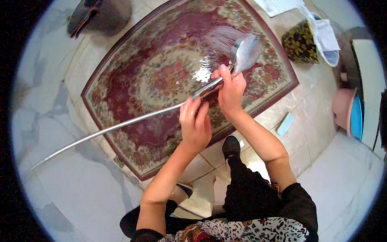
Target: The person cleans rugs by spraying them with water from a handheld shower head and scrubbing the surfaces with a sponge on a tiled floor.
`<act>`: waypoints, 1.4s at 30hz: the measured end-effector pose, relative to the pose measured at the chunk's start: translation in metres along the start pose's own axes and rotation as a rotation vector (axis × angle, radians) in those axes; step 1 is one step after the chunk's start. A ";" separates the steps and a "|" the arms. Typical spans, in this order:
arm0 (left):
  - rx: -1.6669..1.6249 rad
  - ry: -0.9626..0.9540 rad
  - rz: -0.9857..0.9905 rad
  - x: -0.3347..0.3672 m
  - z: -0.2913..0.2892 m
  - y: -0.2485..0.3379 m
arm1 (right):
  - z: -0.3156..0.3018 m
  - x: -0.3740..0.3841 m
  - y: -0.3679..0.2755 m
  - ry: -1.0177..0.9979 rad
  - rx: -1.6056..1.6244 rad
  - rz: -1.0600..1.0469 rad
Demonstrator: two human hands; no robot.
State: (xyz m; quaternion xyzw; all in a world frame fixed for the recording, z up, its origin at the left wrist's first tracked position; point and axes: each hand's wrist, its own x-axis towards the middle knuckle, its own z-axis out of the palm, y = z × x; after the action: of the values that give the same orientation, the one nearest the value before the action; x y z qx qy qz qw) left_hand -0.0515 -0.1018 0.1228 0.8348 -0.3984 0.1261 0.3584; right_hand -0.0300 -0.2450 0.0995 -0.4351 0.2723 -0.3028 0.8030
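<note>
A shiny silver shower head (247, 52) is held by its handle in my right hand (231, 90), with the fingers wrapped round it. Its broad round head points toward the far part of a wet red and beige floral rug (161, 86). Streaks of water fan out over the pile. My left hand (195, 125) is at the lower end of the handle, its fingertips touching or just over the silver hose (133, 120). Those fingers are apart and a little blurred. From there the hose runs down to the left, past the rug's edge.
Far left stands a dark bucket (107, 16). A clear bag of dark, leafy-patterned material (300, 42) sits at the far right, near a white sheet (278, 6). Pink and blue basins (344, 111) lean at the right. A pale blue bar (285, 124) lies on the tiles near my shoe (231, 147).
</note>
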 end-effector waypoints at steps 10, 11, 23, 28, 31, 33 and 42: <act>-0.156 -0.246 -0.448 0.034 0.031 -0.061 | 0.029 -0.017 0.015 -0.117 -0.116 0.168; -0.085 -0.246 -0.388 0.037 0.034 -0.066 | 0.026 -0.015 0.017 -0.128 -0.151 0.106; -0.175 -0.052 0.110 0.204 0.053 -0.078 | -0.201 0.127 0.008 0.596 -1.334 -0.395; -0.291 -0.084 -0.162 0.238 0.073 -0.072 | -0.322 0.136 -0.034 1.218 -1.715 0.187; -0.399 -0.048 -0.248 0.274 0.086 -0.089 | -0.348 0.131 -0.027 1.198 -1.365 0.438; -0.408 -0.027 -0.246 0.295 0.090 -0.099 | -0.351 0.132 -0.022 1.101 -1.409 0.422; -0.910 -0.035 -0.428 0.367 0.074 -0.098 | -0.338 0.122 -0.028 0.942 -0.997 -0.134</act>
State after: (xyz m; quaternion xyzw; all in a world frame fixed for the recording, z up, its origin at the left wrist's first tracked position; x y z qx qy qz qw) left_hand 0.2555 -0.3224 0.2038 0.6588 -0.2388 -0.1508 0.6973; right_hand -0.1927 -0.5259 -0.0571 -0.5906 0.6716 -0.3470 0.2825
